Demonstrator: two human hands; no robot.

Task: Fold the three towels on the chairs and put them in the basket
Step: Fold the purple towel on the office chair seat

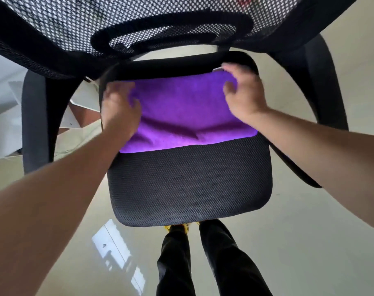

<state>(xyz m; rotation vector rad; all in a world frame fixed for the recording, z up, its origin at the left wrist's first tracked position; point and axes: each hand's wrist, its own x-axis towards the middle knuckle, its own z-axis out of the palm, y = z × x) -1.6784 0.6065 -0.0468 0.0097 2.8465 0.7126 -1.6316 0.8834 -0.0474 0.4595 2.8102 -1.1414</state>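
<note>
Evidently a fold of the purple towel [188, 112] is in hand; the towel is laid across the rear half of the chair seat [190, 184], its near edge running straight across the cushion. Its far left corner is gripped by the left hand [120, 103], fingers curled over the edge, and its far right corner is pinched by the right hand [243, 95]; both are blurred, so the exact hold is judged rather than plainly seen. Next, the far edge is probably to be drawn towards the near edge, with the corners kept matched; the basket is not in view, so a carry is called for afterwards. The hands are closely overhung by the mesh backrest [139, 24]; the seat is flanked by armrests [36, 124]; the person's legs [213, 263] are seen on the glossy floor [309, 231].
</note>
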